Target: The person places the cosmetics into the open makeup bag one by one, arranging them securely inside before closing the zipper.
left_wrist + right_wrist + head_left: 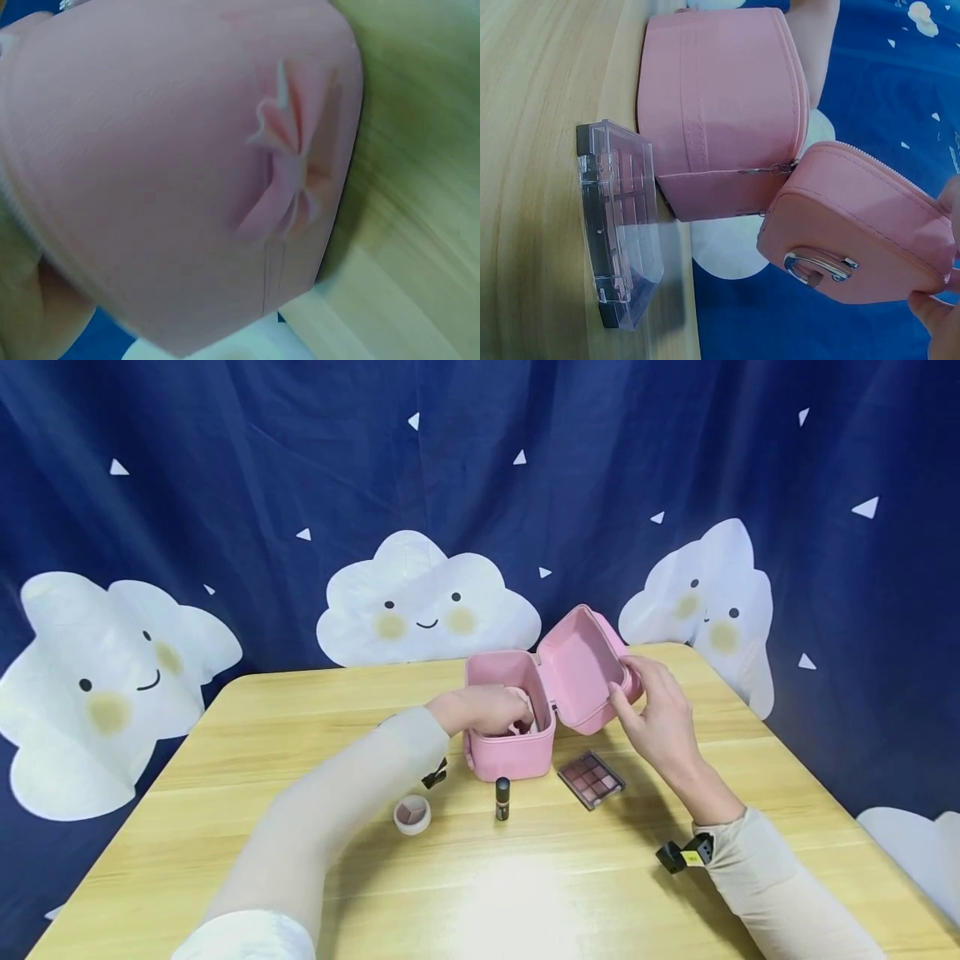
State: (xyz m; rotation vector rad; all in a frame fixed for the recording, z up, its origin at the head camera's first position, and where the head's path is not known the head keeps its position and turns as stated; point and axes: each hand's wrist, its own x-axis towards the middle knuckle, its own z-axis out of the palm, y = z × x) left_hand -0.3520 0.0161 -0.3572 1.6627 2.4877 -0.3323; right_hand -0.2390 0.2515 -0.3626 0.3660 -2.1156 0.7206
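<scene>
The pink case (517,757) stands near the far edge of the counter (337,706); the right hand (663,722) has the open lid (576,672) in its grip; the left hand (493,708) is inside, its grip too hidden to tell

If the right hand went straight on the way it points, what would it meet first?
The open pink lid, whose edge the right hand grips; past that, probably the blue curtain, though depth is unclear.

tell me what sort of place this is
Probably an indoor corner set up for tabletop work, perhaps for filming: a wooden table stands before a dark blue curtain printed with smiling clouds, and an open pink case sits on it.
</scene>
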